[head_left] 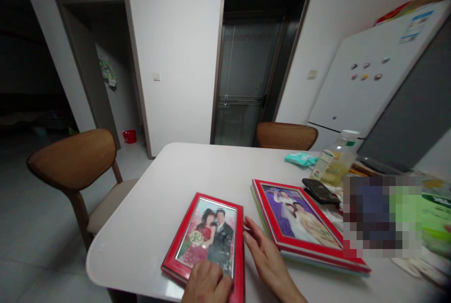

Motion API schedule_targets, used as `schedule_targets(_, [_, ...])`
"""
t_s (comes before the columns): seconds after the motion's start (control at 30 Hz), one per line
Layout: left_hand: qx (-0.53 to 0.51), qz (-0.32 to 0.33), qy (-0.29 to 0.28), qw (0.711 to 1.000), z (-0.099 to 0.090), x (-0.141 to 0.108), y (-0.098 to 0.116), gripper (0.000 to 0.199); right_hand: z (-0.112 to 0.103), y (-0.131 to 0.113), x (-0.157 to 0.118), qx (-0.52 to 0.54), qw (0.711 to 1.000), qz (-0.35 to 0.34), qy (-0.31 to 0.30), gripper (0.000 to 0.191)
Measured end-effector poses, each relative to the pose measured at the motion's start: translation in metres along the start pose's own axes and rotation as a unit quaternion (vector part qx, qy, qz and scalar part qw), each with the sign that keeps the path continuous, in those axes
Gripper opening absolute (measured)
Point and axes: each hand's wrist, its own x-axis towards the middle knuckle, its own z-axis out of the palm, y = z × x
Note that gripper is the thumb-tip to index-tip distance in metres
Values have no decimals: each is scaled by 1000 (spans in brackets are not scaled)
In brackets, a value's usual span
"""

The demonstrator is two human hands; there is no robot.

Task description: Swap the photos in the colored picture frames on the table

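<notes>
- My left hand rests, fingers curled, on the small red picture frame, bottom centre; I can't tell whether it grips.
- My right hand is open, fingertips at its right edge.
- A second red frame lies lower right on the white table.

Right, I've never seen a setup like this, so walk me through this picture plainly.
There is no robot here: these are a person's bare hands, seen by a camera worn on their head, looking forward and down. On the white table, a larger red-framed photo tops a stack at the right, near a bottle and a teal packet. The left hand is on the near end of the smaller red-framed photo; the right hand is at its right edge. Whether it is lifted, I can't tell.
</notes>
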Motion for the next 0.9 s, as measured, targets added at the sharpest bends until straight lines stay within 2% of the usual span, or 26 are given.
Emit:
schedule_targets(0.1, [-83, -7, 68, 994, -35, 12, -1, 34, 0, -11, 0, 61, 998, 10, 24, 50])
schedule_targets(0.2, [-185, -123, 178, 959, -67, 23, -3, 43, 12, -27, 3, 69, 997, -23, 6, 47])
schedule_targets(0.3, [-275, -239, 238, 900, -86, 23, -10, 39, 30, -38, 6, 21, 997, -71, -34, 42])
schedule_targets(0.47, [-358, -323, 269, 833, -89, 7, -26, 41, 55, -32, 7, -71, 983, -140, -91, 40])
schedule_targets(0.6, [-423, -369, 218, 799, -74, -12, -34, 48, 63, -24, 6, -118, 972, -170, -107, 43])
schedule_targets(0.63, [-427, -371, 201, 799, -68, -16, -36, 48, 63, -23, 5, -141, 968, -176, -111, 43])
schedule_targets(0.7, [-397, -373, 175, 820, -57, -25, -41, 48, 64, -22, 4, -185, 958, -189, -112, 40])
schedule_targets(0.9, [-181, -334, 76, 922, -38, -41, -53, 45, 58, -19, -3, -278, 933, -205, -99, 30])
